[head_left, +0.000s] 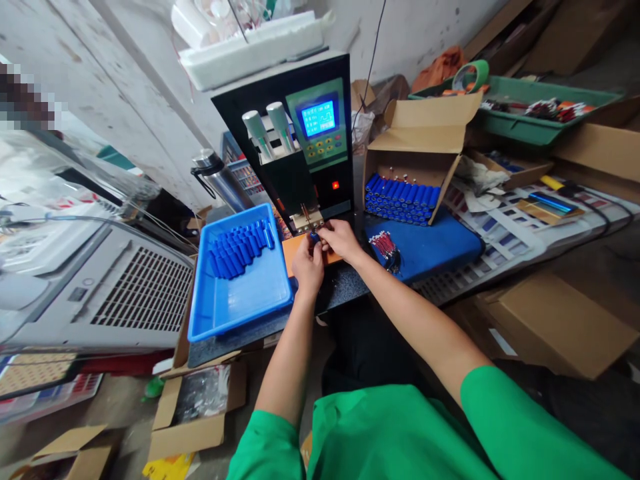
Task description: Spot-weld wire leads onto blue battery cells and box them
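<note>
Both hands meet under the two thin electrodes (309, 215) of a black spot welder (280, 180) with a lit blue screen. My left hand (307, 265) is closed on a blue cylindrical battery cell (314, 237), its end close to the electrode tips. From the other side my right hand (341, 240) pinches at the same spot; what its fingertips hold is too small and hidden to make out. Beneath the hands lies an orange plate (292, 251). Left of them, a light blue tray (240, 303) holds many blue cells (235, 250) in rows.
An open cardboard box (400, 160) with stacked blue cells stands right of the welder. Red and black wire leads (384, 248) lie on a blue surface (430, 250) before it. A steel flask (223, 180) stands behind the tray. Farther right is a green tray (530, 127).
</note>
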The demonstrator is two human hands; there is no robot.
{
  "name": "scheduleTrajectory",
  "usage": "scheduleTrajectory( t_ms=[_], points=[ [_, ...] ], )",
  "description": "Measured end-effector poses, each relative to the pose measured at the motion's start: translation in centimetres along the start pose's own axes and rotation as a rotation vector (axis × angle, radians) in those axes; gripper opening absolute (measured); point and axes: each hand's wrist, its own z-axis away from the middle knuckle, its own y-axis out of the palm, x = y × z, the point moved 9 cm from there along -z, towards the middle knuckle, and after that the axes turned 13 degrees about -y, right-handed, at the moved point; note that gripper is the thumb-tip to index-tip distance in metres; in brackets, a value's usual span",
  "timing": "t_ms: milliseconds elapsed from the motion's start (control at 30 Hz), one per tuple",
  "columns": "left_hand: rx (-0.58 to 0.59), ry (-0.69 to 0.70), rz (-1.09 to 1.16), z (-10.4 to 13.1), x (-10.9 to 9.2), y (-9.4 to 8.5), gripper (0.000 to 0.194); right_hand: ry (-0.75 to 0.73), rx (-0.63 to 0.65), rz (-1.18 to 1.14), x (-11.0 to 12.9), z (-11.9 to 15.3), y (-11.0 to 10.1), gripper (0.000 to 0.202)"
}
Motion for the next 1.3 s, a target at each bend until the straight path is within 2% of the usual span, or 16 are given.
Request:
scheduleTrajectory(
  t_ms=[300,533,667,767,900,967,1067,1167,1300],
  points=[
    [-0.001,-0.003,-0.013,0.0,0.0,0.0,0.032,0.011,0.029,-0.028,-0.6,0.4,-0.1,0.034],
    [0.011,0.002,-0.008,0.0,-0.2,0.0,0.026,-0.032,0.038,0.019,0.4,1.3,-1.1,0.026],
    [0.031,0.027,0.011,0.0,-0.1,0.1,0.026,-0.129,0.076,0.054,0.8,1.9,-1.1,0.021],
    [0.046,0.036,0.003,0.1,0.1,0.1,0.027,-0.297,0.061,0.198,2.1,2.8,-1.4,0.016],
    [0.057,0.030,-0.003,0.2,0.4,0.1,0.030,-0.597,0.009,0.576,5.9,4.5,-1.7,0.011],
    [0.064,0.036,-0.001,0.2,0.5,0.2,0.032,-0.684,0.027,0.761,7.4,5.0,-1.2,0.013],
    [0.061,0.059,0.002,0.2,0.5,0.2,0.033,-0.720,0.133,0.945,8.1,4.9,0.1,0.021],
    [0.046,0.080,0.005,0.3,0.4,0.0,0.034,-0.708,0.237,1.024,7.5,4.5,1.2,0.022],
    [0.051,0.098,-0.003,0.4,0.3,0.0,0.034,-0.660,0.246,1.051,6.5,4.2,1.2,0.023]
  ],
)
